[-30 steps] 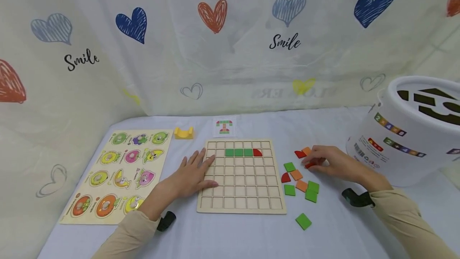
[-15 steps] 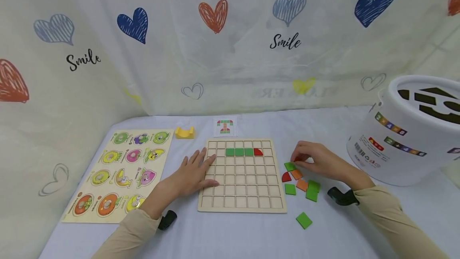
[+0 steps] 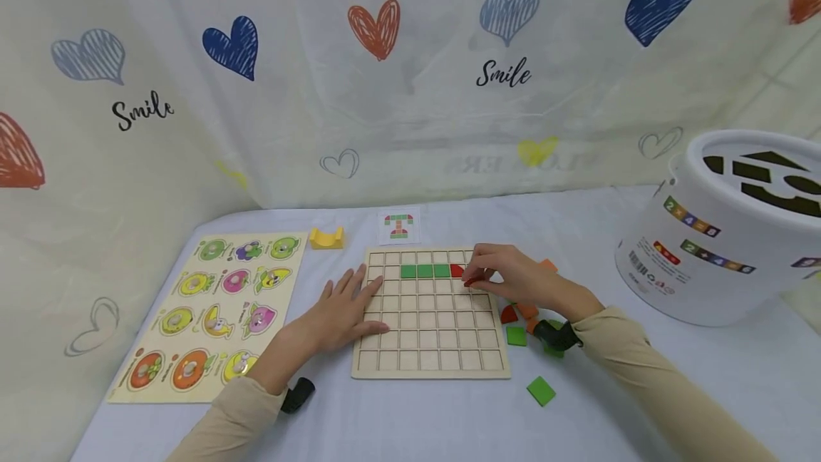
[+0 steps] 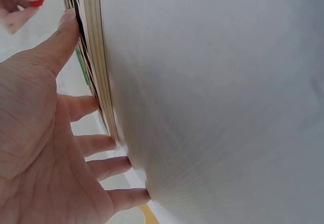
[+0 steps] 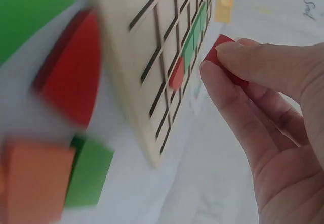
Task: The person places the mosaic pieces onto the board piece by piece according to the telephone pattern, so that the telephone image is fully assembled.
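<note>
R hand — shifted from loose tiles to grid board; red pc pinched, transfer seemingly unfinished. L hand: fingers apart, on board.

Head: we look forward and down over the table, farthest off. Left wrist: close, low, facing along the left edge of the board. Right wrist: close, facing across its right edge. Wrist views share the held red piece.
</note>
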